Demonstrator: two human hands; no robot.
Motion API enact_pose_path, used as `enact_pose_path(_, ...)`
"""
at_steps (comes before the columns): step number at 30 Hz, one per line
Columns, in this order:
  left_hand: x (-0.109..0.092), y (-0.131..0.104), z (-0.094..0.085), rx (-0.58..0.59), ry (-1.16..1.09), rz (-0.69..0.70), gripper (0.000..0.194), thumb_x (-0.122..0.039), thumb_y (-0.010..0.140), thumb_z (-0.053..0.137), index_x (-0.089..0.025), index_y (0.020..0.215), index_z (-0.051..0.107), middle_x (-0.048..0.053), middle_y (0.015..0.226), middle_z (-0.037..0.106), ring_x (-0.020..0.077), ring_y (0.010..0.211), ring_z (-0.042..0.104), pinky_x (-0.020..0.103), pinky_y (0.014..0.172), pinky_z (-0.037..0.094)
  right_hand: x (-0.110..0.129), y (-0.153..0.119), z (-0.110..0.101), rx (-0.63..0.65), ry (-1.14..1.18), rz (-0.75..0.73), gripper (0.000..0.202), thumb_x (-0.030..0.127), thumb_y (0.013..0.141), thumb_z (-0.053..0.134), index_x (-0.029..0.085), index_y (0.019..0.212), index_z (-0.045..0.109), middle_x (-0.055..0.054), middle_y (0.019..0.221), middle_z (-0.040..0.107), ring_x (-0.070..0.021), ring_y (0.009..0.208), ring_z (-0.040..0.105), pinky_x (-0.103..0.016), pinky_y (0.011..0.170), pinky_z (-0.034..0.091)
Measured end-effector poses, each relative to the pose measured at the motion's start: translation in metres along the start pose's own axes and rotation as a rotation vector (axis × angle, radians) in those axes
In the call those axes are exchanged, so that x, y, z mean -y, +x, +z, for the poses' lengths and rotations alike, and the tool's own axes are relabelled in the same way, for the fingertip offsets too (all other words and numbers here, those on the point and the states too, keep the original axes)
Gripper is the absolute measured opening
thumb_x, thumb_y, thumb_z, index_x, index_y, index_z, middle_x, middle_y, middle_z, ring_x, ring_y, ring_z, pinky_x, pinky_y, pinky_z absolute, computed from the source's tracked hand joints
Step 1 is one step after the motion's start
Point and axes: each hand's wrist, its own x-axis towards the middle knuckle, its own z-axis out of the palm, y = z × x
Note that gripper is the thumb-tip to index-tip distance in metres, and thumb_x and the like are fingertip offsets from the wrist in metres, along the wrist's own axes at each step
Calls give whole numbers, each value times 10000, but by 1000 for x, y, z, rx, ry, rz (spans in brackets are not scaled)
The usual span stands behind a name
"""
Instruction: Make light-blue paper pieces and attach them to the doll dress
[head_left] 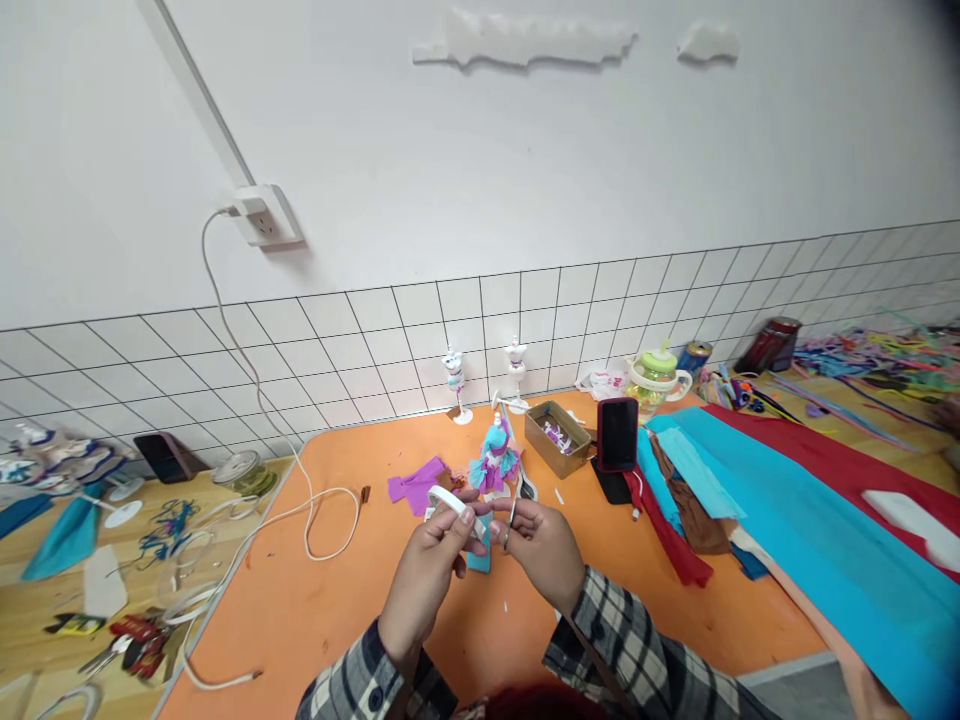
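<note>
Near the middle of the orange table, my left hand (426, 568) is closed on a roll of white tape (445, 497). Close to its right, my right hand (543, 548) pinches a pair of small scissors (512, 515), its blades pointing up. The fingertips of both hands are nearly together. Below them lies a light blue fabric piece (478, 560), partly hidden by the hands. Just beyond stands a small dress form in a blue and purple dress (496, 462). Purple fabric (417, 484) lies to the left of it.
Two small dress forms stand by the tiled wall. A cardboard box (557, 440), a phone on a stand (618, 434) and a green-lidded cup (657, 376) are at the back right. Blue and red fabrics (795, 520) cover the right side. A white cable (309, 500) crosses the left.
</note>
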Motion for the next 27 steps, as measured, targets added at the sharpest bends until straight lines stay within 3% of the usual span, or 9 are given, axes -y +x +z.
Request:
enact_pose_path(8, 3, 1, 0, 24, -6, -17, 404, -493, 815, 585, -149, 988, 708, 50, 737, 665, 137, 643, 562, 203, 532, 413, -6, -1, 3, 30, -27, -32, 128, 297, 757, 598, 176, 716, 606, 2, 609, 629, -117, 549, 550, -222, 548, 436)
enact_pose_path(14, 5, 5, -2, -11, 47, -65, 397, -484, 745, 656, -161, 967, 719, 32, 709, 695, 167, 626, 633, 258, 596, 496, -11, -3, 3, -31, -322, -93, 45, 183, 700, 583, 191, 675, 620, 24, 575, 605, -108, 518, 527, -217, 536, 409)
enact_pose_path(17, 6, 6, -9, -56, 47, -26, 339, -441, 721, 703, -156, 902, 734, 26, 680, 696, 164, 648, 640, 258, 643, 511, -11, -2, 5, 39, -161, -7, 73, 227, 704, 601, 183, 647, 590, 24, 547, 580, -106, 502, 513, -225, 530, 413)
enact_pose_path(21, 11, 9, -23, 27, -159, -168, 320, -378, 665, 780, -140, 871, 720, 43, 753, 721, 147, 692, 664, 212, 632, 517, -9, -4, 9, 99, 159, 188, 270, 398, 658, 703, 170, 643, 560, 16, 543, 582, -113, 521, 543, -245, 558, 459)
enact_pose_path(25, 18, 14, -32, -261, -426, -191, 328, -292, 563, 859, -152, 787, 665, 0, 726, 712, 77, 608, 653, 117, 529, 483, -6, -8, 13, 91, 240, 329, 416, 518, 587, 755, 154, 672, 572, 10, 560, 593, -109, 533, 566, -252, 575, 481)
enact_pose_path(27, 15, 15, -35, -326, -446, -186, 357, -287, 545, 869, -147, 792, 652, 6, 716, 715, 90, 602, 666, 124, 520, 496, -5, -10, 14, 99, 246, 383, 437, 532, 585, 754, 147, 695, 577, 0, 591, 614, -97, 533, 567, -238, 571, 478)
